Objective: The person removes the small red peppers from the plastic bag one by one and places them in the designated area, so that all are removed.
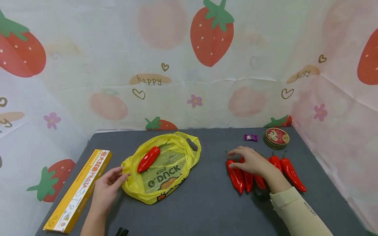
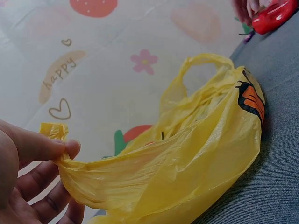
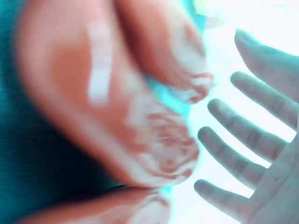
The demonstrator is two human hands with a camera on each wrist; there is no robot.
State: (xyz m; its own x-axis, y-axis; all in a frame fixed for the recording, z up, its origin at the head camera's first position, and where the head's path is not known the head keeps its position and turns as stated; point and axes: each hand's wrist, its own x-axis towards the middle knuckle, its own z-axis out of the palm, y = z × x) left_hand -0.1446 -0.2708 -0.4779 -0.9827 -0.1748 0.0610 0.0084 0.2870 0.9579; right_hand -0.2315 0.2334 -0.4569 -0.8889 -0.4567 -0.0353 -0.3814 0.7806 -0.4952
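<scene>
A yellow plastic bag lies spread with its mouth up, and one red pepper rests in it. My left hand pinches the bag's left edge between thumb and finger, as the left wrist view shows at the bag's gathered corner. On the right, several glossy red peppers lie in a row, stems towards the back. Over the left end of this row is my right hand, holding nothing. Its fingers are spread and fairly straight beside the peppers in the right wrist view; contact is unclear.
A yellow and white pasta box lies slantwise at the left edge. Behind the row of peppers are a small purple wrapped sweet and a round red-lidded tin. Strawberry-print cloth hangs around the grey tabletop.
</scene>
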